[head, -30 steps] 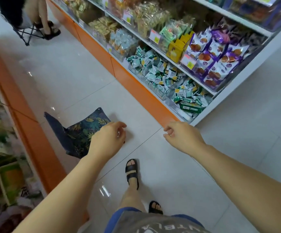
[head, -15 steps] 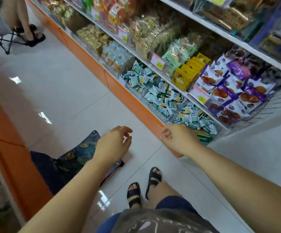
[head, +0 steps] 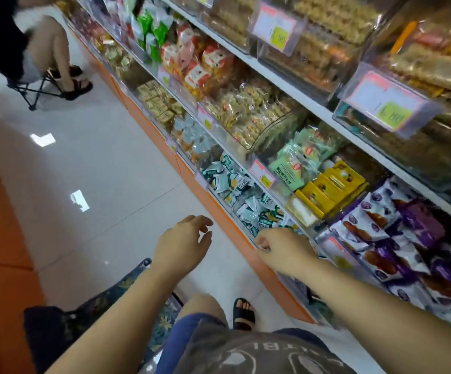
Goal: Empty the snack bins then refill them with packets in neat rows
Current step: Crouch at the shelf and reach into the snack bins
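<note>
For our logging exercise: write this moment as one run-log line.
left hand: open, above floor | right hand: curled at green-white packet bin, grip unclear | bin: full

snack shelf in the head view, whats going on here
A person stands in a shop aisle, both arms stretched toward the low snack bins. The right hand, fingers curled, is at the front edge of the clear bin of green-and-white packets; whether it grips anything is unclear. The left hand hangs open above the floor, holding nothing. A leaf-patterned bag lies by their feet. The bins look full, so emptying has not started.
</note>
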{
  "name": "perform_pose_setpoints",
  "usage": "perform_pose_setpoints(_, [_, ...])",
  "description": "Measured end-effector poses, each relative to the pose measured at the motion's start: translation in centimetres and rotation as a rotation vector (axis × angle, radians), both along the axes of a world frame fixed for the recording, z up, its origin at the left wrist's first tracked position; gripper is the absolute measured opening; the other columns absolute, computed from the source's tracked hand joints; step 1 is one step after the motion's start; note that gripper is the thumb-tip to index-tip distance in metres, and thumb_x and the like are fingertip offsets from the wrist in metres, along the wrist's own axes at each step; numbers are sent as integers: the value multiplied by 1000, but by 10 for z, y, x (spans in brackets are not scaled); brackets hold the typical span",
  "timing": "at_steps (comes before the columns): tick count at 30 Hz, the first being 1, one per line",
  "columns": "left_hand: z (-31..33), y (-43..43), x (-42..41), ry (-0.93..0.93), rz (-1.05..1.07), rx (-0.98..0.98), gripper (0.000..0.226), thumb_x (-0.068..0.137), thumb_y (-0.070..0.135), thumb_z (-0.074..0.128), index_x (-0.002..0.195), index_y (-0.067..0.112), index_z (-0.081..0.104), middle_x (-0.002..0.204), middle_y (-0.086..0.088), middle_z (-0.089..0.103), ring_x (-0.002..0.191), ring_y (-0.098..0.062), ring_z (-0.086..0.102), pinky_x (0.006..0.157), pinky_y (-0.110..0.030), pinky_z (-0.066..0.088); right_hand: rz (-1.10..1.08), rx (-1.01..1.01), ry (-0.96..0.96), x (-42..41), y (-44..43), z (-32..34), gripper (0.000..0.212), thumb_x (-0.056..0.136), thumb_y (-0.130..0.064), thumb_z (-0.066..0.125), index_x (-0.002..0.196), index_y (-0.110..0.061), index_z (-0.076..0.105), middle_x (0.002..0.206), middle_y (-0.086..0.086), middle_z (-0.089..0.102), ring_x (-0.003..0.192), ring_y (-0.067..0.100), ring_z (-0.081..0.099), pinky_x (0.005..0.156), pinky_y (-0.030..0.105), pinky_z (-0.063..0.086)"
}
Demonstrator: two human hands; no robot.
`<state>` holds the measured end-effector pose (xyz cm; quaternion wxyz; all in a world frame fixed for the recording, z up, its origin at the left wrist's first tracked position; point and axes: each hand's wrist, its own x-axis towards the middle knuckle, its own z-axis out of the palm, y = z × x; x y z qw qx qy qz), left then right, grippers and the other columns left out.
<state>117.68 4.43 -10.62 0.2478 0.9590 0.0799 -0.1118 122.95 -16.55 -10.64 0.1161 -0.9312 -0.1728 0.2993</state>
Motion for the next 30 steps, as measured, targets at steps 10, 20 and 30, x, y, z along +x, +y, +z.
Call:
perform_pose_setpoints(10, [-14,21,102,56,-214,51,30,99,34,43,127,31,52,121,11,56,103,-11,59,84,-28,49,-105,-42,46,65,21,-26,20,88,-37,51,103,-29,62,103,-3,67,96,22,62,79,36,54])
perform_pose_setpoints(20, [-13,40,205,109,-715,158,30,97,33,46,127,33,52,123,13,57,106,-12,59,86,-24,45,-448,-37,29,86,57,-34,12,92,-34,51,82,-27,51,80,-2,55,83,25,55,61,31,39])
perform_pose_setpoints(30, [-29,18,183,118,-850,149,30,97,31,46,126,31,53,121,12,58,104,-11,58,85,-27,47,-643,-46,48,32,43,-34,15,92,-35,50,97,-23,58,101,-1,63,91,22,60,73,31,48])
